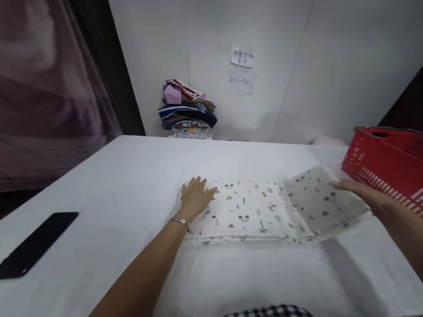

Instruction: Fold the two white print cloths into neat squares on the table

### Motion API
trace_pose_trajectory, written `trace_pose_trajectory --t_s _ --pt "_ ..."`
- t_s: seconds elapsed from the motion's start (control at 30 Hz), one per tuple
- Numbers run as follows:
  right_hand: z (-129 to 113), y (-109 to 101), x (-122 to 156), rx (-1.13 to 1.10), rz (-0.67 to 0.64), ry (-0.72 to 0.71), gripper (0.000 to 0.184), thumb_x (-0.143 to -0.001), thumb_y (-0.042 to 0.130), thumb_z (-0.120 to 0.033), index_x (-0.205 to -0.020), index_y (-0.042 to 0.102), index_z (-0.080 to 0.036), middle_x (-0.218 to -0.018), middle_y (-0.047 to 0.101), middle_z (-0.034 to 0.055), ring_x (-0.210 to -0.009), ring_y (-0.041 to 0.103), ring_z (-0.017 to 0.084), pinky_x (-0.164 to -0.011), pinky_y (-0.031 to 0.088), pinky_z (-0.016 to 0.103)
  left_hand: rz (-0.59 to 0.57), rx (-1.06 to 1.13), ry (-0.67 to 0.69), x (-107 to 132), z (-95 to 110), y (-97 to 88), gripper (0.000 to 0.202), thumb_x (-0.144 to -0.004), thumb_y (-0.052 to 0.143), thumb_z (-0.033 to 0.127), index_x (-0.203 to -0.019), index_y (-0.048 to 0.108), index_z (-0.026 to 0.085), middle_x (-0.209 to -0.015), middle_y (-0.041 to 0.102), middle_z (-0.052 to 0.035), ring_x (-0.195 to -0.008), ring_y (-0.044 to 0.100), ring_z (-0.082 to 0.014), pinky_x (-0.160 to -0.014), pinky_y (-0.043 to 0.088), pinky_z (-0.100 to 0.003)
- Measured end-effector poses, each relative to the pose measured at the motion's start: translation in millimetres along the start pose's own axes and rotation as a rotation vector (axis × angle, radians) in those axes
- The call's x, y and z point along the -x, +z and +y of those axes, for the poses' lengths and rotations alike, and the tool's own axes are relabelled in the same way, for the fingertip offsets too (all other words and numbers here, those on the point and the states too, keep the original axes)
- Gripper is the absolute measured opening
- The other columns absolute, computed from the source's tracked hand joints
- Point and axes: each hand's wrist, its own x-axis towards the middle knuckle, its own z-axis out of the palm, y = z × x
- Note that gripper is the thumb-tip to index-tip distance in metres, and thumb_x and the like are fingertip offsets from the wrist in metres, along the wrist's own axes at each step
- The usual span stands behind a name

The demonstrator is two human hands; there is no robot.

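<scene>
A white cloth with small printed figures lies folded in a long strip across the table. My left hand rests flat on its left end with the fingers spread. At the other end, my right hand grips the cloth's right edge and holds that part raised and tilted off the table. The thumb shows on the upper side; the other fingers are hidden behind the cloth. A crease runs across the cloth where the lifted part begins.
The white table stands against a pale wall. A red plastic basket sits close by my right forearm. A flat black phone-like slab lies at the left. Folded clothes are stacked beyond the far edge, and a purple curtain hangs at left.
</scene>
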Motion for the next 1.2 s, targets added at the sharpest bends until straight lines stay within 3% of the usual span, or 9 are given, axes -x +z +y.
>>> trace_pose_trajectory --t_s 0.17,0.33,0.5,0.57,0.63,0.73,0.9,1.03,1.2 --pt "-67 59 10 -0.108 -0.146 -0.119 0.035 -0.065 0.067 -0.033 -0.097 0.060 -0.020 -0.075 0.069 0.0058 -0.061 0.063 0.020 -0.059 0.051 0.031 -0.067 0.661 0.058 21 28 -3.7 0.059 -0.083 0.040 0.061 -0.125 0.051 0.021 -0.141 0.040 -0.0087 -0.130 0.034 -0.0240 -0.107 0.027 -0.037" --pt "-114 176 11 -0.287 -0.338 -0.258 0.029 -0.061 0.070 -0.027 -0.085 0.057 -0.016 -0.070 0.064 0.0015 -0.060 0.060 0.015 -0.056 0.049 0.025 -0.330 1.400 -0.139 30 36 -12.2 0.063 -0.079 0.044 0.065 -0.119 0.052 0.018 -0.134 0.048 -0.0134 -0.111 0.054 -0.0249 -0.088 0.047 -0.037" --pt "-93 316 2 -0.341 -0.503 -0.229 0.038 -0.065 0.069 -0.030 -0.097 0.052 -0.018 -0.067 0.058 -0.0023 -0.058 0.056 0.013 -0.054 0.049 0.027 -0.366 1.788 -0.423 32 -6 -19.9 0.068 -0.082 0.030 0.069 -0.104 0.058 0.011 -0.088 0.068 -0.0137 -0.075 0.066 -0.0234 -0.067 0.054 -0.037" --pt "-70 355 5 -0.222 -0.560 -0.267 0.040 -0.068 0.066 -0.027 -0.104 0.053 -0.018 -0.078 0.059 0.0009 -0.068 0.059 0.015 -0.061 0.051 0.031 -0.398 1.847 -0.500 37 -26 -20.9 0.072 -0.082 0.026 0.069 -0.101 0.060 0.009 -0.075 0.068 -0.0130 -0.068 0.066 -0.0244 -0.064 0.054 -0.037" --pt "-46 375 14 -0.063 -0.523 -0.463 0.038 -0.068 0.066 -0.023 -0.104 0.057 -0.018 -0.091 0.060 0.0035 -0.082 0.058 0.017 -0.075 0.050 0.034 -0.443 1.879 -0.531 41 -38 -21.5 0.071 -0.082 0.028 0.068 -0.102 0.060 0.007 -0.075 0.068 -0.0137 -0.068 0.066 -0.0259 -0.065 0.054 -0.038" --pt "-22 374 32 0.076 -0.464 -0.764 0.041 -0.072 0.063 -0.022 -0.112 0.056 -0.021 -0.111 0.056 0.0060 -0.100 0.054 0.018 -0.088 0.046 0.035 -0.457 1.913 -0.501 45 -40 -22.0 0.067 -0.084 0.033 0.063 -0.108 0.058 0.005 -0.081 0.069 -0.0154 -0.074 0.067 -0.0272 -0.072 0.053 -0.039" --pt "-5 328 62 0.166 -0.454 -1.020 0.039 -0.080 0.054 -0.021 -0.119 0.054 -0.023 -0.129 0.048 0.0085 -0.119 0.045 0.019 -0.102 0.037 0.037 -0.502 1.832 -0.451 43 -35 -22.3 0.062 -0.081 0.044 0.057 -0.111 0.057 0.005 -0.091 0.069 -0.0165 -0.087 0.066 -0.0289 -0.082 0.050 -0.040" --pt "5 280 64 0.213 -0.351 -1.029 0.033 -0.084 0.050 -0.025 -0.116 0.056 -0.025 -0.129 0.050 0.0086 -0.118 0.047 0.021 -0.099 0.040 0.040 -0.341 1.446 -0.414 36 -42 -24.4 0.052 -0.072 0.062 0.049 -0.107 0.060 0.010 -0.098 0.069 -0.0153 -0.095 0.063 -0.0294 -0.082 0.049 -0.036" --pt "14 231 45 0.190 -0.140 -0.854 0.028 -0.083 0.051 -0.035 -0.108 0.061 -0.028 -0.128 0.051 0.0074 -0.115 0.049 0.025 -0.080 0.053 0.038 -0.010 0.618 -0.424 32 -44 -28.1 0.049 -0.061 0.071 0.042 -0.099 0.061 0.014 -0.109 0.064 -0.0162 -0.107 0.056 -0.0322 -0.086 0.043 -0.034"
